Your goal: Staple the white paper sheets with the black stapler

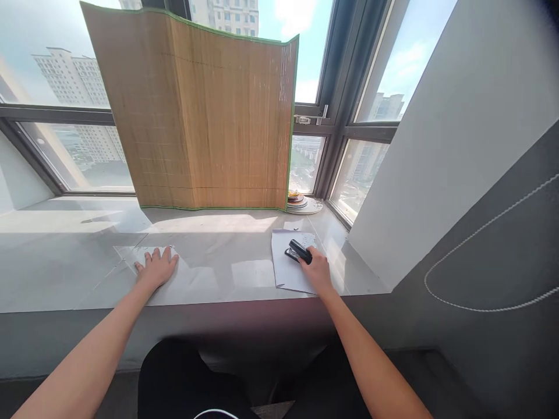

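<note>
My right hand (318,270) grips a black stapler (300,251) from its right side, with the stapler's jaw end pointing up and left. Beneath it lies a stack of white paper (290,274) on the right part of the window sill. On the left part of the sill, my left hand (157,267) lies flat with its fingers spread. Under those fingers is a pale, thin sheet (138,251), mostly covered by the hand and washed out by glare; I cannot make out its full outline.
A bamboo mat (227,122) with green edging stands upright against the window. Small plates (305,205) sit in the sill's right corner, partly behind the mat. At the right, a white beaded cord (463,309) hangs in a loop. The tiled sill (218,273) ends at a front edge above my knees.
</note>
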